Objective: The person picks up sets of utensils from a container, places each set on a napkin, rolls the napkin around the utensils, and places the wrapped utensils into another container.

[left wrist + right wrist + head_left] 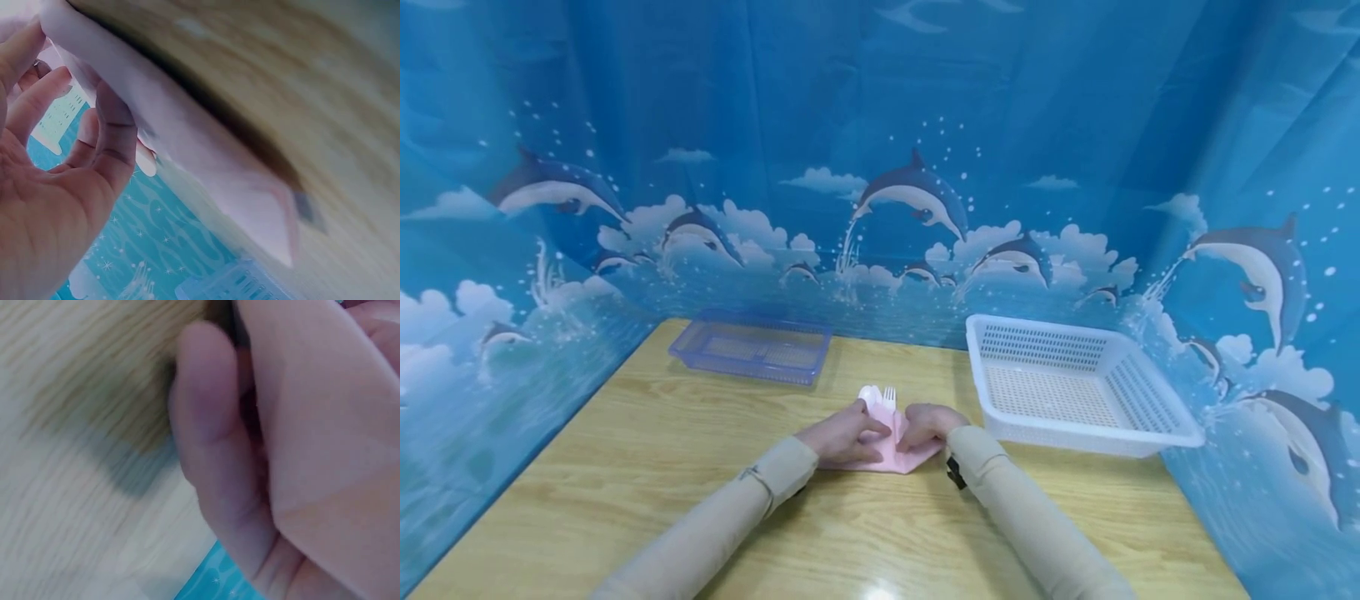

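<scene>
A pink napkin (pixel 887 460) lies partly folded on the table, its near edge pointing toward me. From its far end stick out a white fork (pixel 890 395) and, to the left, a white spoon (pixel 869 394); their lower parts are covered. My left hand (pixel 844 435) rests on the napkin's left part, fingers spread and pressing near the middle. In the left wrist view, its fingertips meet the napkin (pixel 219 194), whose corner stands off the wood. On the right side, my right hand (pixel 931 423) pinches a lifted flap, also seen as a napkin fold (pixel 331 419) before the fingers.
At the back left stands a transparent blue-purple basket (pixel 748 346). A larger white perforated basket (pixel 1090 433) is at the back right, close to my right hand. A blue dolphin-print curtain (pixel 790 125) encloses the wooden table (pixel 625 467) behind and at both sides.
</scene>
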A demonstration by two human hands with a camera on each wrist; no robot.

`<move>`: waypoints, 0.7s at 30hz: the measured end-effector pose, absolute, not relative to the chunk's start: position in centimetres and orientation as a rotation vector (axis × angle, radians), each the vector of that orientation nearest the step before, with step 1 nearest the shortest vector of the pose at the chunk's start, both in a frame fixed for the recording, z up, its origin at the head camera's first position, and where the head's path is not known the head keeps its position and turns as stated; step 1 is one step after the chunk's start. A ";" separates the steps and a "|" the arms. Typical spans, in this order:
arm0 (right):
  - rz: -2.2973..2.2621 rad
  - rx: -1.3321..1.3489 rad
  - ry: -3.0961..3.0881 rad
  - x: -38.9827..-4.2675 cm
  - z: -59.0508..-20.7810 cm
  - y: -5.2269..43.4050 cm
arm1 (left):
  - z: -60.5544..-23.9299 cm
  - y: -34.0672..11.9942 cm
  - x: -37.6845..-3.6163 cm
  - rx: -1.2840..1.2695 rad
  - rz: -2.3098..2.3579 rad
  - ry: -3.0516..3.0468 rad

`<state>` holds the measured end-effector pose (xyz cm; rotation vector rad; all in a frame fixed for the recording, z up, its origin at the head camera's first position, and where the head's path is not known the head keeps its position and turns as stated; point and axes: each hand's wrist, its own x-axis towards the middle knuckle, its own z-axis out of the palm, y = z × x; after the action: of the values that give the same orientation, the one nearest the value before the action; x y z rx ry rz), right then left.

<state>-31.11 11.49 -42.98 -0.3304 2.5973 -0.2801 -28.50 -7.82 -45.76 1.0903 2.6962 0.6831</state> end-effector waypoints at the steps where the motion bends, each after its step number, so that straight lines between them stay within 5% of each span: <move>1: -0.274 -0.335 2.587 -31.1 -42.9 11.5 | -45.7 -7.8 -28.5 1.081 0.686 2.693; 21: -0.290 -0.231 2.500 -29.6 -41.8 10.7 | -45.7 -7.8 -28.4 1.113 0.687 2.712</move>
<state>-29.55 10.71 -41.78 -0.2314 2.5001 -0.2897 -28.42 -7.84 -45.75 1.1127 2.7123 0.6874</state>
